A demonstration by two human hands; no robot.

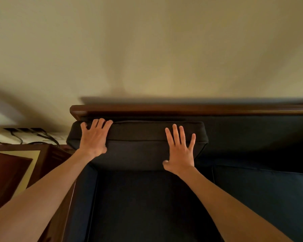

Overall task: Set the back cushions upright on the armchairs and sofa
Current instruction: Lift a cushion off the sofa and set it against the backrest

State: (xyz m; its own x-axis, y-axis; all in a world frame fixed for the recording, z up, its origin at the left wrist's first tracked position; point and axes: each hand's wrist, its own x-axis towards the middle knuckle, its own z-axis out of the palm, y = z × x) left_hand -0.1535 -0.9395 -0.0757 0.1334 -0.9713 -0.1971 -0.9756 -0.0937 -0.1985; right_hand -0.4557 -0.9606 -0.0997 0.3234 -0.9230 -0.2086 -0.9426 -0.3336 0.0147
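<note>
- Presently, your left hand (94, 137) lies on the upper left corner of the back cushion (138, 145); its fingers (101, 124) bend over the cushion's top edge, their tips dipping into the gap behind it, thumb (84, 125) spread out toward the left corner.
- Your right hand (180, 151) lies flat on the cushion's front face, right of centre; its fingers (176, 135) are straight and fanned, reaching up to the piped seam, and nothing is grasped. The thumb (165, 162) sits low, near the cushion's bottom edge.
- The cushion is dark, stands upright against the sofa (252, 133) back, and occupies the left end seat. Its top edge runs just below your left fingertips' line and just under the wooden rail (182, 109).
- Beyond your fingertips, the rail runs along the top of the sofa back, from above your left hand away to the right edge of view.
- Below both palms, the seat cushion (143, 203) meets the back cushion's lower edge.
- Right of your right little finger, the sofa back stands bare, with a second seat cushion (262, 193) beneath it.
- Left of your left thumb, a side table (16, 172) stands beside the sofa arm; further behind it, dark cables (38, 134) run to a wall outlet.
- Above the rail, a plain wall (147, 49) fills the view.
- Both forearms are bare.
</note>
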